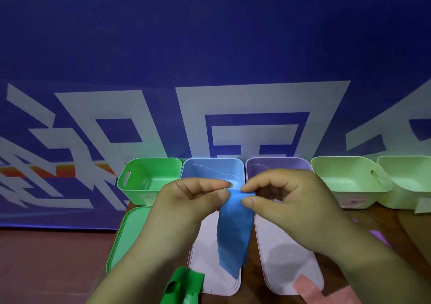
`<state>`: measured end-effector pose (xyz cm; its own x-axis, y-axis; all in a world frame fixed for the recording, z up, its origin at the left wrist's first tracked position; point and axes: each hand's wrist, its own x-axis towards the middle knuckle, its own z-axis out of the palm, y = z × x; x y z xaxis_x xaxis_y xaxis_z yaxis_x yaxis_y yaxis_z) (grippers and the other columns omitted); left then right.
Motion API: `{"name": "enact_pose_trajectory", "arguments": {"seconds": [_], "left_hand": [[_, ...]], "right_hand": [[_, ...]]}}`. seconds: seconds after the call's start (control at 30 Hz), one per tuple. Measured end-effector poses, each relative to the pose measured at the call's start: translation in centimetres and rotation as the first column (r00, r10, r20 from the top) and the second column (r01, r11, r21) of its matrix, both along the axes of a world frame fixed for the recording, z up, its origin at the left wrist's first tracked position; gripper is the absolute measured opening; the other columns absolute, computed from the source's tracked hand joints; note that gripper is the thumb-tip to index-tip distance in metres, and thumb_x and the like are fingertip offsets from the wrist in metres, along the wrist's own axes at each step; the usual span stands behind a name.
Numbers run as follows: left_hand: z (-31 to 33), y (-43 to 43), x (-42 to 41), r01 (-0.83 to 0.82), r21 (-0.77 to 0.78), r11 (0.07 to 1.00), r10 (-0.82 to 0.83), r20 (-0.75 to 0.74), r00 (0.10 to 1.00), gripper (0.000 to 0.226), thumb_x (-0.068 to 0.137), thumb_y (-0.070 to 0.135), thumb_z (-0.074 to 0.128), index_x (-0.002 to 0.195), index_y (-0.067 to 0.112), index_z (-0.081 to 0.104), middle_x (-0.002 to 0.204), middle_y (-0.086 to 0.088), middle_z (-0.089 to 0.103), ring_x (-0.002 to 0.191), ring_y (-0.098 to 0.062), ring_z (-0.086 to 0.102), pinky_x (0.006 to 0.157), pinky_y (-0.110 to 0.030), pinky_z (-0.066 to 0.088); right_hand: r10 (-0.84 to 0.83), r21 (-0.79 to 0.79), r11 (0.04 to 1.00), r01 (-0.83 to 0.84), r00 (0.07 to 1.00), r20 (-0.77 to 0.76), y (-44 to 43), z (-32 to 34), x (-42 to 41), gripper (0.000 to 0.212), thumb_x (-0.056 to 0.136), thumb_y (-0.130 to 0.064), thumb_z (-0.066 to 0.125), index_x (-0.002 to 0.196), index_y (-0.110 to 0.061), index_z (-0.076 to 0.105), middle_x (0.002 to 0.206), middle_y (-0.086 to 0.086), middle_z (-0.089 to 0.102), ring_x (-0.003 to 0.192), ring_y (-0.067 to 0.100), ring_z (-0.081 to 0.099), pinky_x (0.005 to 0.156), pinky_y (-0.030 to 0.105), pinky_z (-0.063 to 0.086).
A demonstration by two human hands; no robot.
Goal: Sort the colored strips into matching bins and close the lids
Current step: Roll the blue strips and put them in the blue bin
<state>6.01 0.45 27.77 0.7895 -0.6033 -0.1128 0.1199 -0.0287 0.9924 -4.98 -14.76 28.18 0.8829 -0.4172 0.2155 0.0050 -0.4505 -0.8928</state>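
My left hand (184, 201) and right hand (293, 201) are pinching the thin blue paper-like strip (234, 231) by its top; below them it is hanging limp, probably light.

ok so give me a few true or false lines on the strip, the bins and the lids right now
1. The left hand and the right hand both pinch the blue strip. True.
2. The blue bin has its lid on. False: it is open.
3. The green bin stands left of the blue bin. True.
4. The green strip lies inside the green bin. False: it lies outside, at the near edge.
5. The purple bin stands right of the blue bin. True.
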Motion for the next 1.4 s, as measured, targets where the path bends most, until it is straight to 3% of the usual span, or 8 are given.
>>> {"name": "enact_pose_trajectory", "arguments": {"seconds": [0.27, 0.43, 0.53, 0.73, 0.87, 1.07, 1.2, 1.4], "left_hand": [[0.1, 0.5, 0.2, 0.05, -0.004, 0.999, -0.05, 0.098, 0.994, 0.015, 0.078, 0.005, 0.074, 0.086, 0.017, 0.081, 0.086, -0.003, 0.078, 0.086, -0.015, 0.074, 0.076, -0.018, 0.055], [-0.4, 0.8, 0.3, 0.087, -0.028, 0.996, -0.081, 0.168, 0.982, 0.028, 0.066, 0.025, 0.076, 0.094, 0.026, 0.08, 0.086, -0.009, 0.077, 0.086, -0.019, 0.073, 0.08, -0.024, 0.057], [-0.5, 0.9, 0.3, 0.097, -0.052, 0.994, -0.085, 0.199, 0.976, 0.028, 0.066, 0.022, 0.076, 0.094, 0.025, 0.08, 0.083, -0.008, 0.076, 0.079, -0.016, 0.07, 0.075, -0.022, 0.056], [-0.5, 0.8, 0.3, 0.08, -0.111, 0.991, -0.045, 0.287, 0.957, 0.032, 0.068, 0.015, 0.084, 0.097, 0.026, 0.078, 0.085, -0.009, 0.076, 0.083, -0.024, 0.071, 0.078, -0.027, 0.058], [-0.4, 0.6, 0.2, 0.066, -0.092, 0.994, -0.031, 0.341, 0.94, 0.027, 0.069, 0.018, 0.083, 0.093, 0.031, 0.078, 0.086, -0.003, 0.077, 0.083, -0.023, 0.072, 0.082, -0.036, 0.059], [-0.7, 0.6, 0.3, 0.045, -0.063, 0.997, -0.011, 0.47, 0.882, 0.024, 0.072, 0.02, 0.077, 0.091, 0.033, 0.078, 0.096, 0.004, 0.074, 0.089, -0.02, 0.07, 0.081, -0.036, 0.059], [-0.8, 0.6, 0.3, 0.036, -0.044, 0.998, -0.011, 0.468, 0.884, 0.025, 0.074, 0.015, 0.082, 0.091, 0.033, 0.078, 0.091, 0.006, 0.076, 0.085, -0.016, 0.072, 0.081, -0.034, 0.059], [-0.9, 0.6, 0.3, 0.047, -0.056, 0.997, -0.016, 0.46, 0.888, 0.024, 0.074, 0.018, 0.075, 0.091, 0.034, 0.076, 0.085, 0.004, 0.076, 0.08, -0.016, 0.071, 0.076, -0.026, 0.057]], "right_hand": [[0.002, 0.073, 0.997, 0.0, 1.0, -0.026, -0.1, -0.1, 0.3, 0.016, 0.081, -0.012, 0.078, 0.088, -0.027, 0.077, 0.083, -0.009, 0.075, 0.078, 0.01, 0.071, 0.074, 0.025, 0.059], [0.004, 0.213, 0.977, 0.003, 0.999, -0.036, -0.2, -0.2, 0.5, 0.017, 0.081, -0.007, 0.077, 0.087, -0.023, 0.076, 0.083, -0.003, 0.076, 0.077, 0.014, 0.073, 0.076, 0.03, 0.061], [0.008, 0.309, 0.951, 0.003, 0.999, -0.035, -0.2, -0.1, 0.6, 0.015, 0.081, -0.002, 0.075, 0.087, -0.016, 0.076, 0.084, 0.002, 0.076, 0.078, 0.015, 0.073, 0.076, 0.03, 0.061], [0.003, 0.431, 0.902, 0.01, 1.0, -0.031, 0.0, 0.1, 0.7, 0.015, 0.084, 0.0, 0.07, 0.087, -0.014, 0.074, 0.085, 0.009, 0.077, 0.083, 0.025, 0.073, 0.08, 0.039, 0.06], [0.004, 0.48, 0.877, 0.012, 0.999, -0.033, -0.1, 0.2, 0.6, 0.012, 0.085, -0.001, 0.069, 0.089, -0.011, 0.074, 0.083, 0.011, 0.076, 0.077, 0.02, 0.072, 0.076, 0.035, 0.061], [0.012, 0.482, 0.876, 0.008, 0.999, -0.038, 0.0, 0.0, 0.4, 0.009, 0.087, -0.003, 0.068, 0.092, -0.009, 0.074, 0.083, 0.009, 0.076, 0.076, 0.017, 0.073, 0.071, 0.026, 0.059], [-0.005, 0.429, 0.903, 0.025, 0.999, -0.047, 0.0, 0.0, 0.3, 0.01, 0.087, -0.005, 0.069, 0.09, -0.013, 0.075, 0.083, 0.01, 0.076, 0.079, 0.021, 0.073, 0.079, 0.034, 0.062], [0.002, 0.369, 0.929, 0.022, 0.998, -0.065, 0.1, 0.0, 0.3, 0.01, 0.088, -0.009, 0.069, 0.09, -0.017, 0.074, 0.085, 0.007, 0.077, 0.084, 0.023, 0.074, 0.085, 0.04, 0.06]]}}
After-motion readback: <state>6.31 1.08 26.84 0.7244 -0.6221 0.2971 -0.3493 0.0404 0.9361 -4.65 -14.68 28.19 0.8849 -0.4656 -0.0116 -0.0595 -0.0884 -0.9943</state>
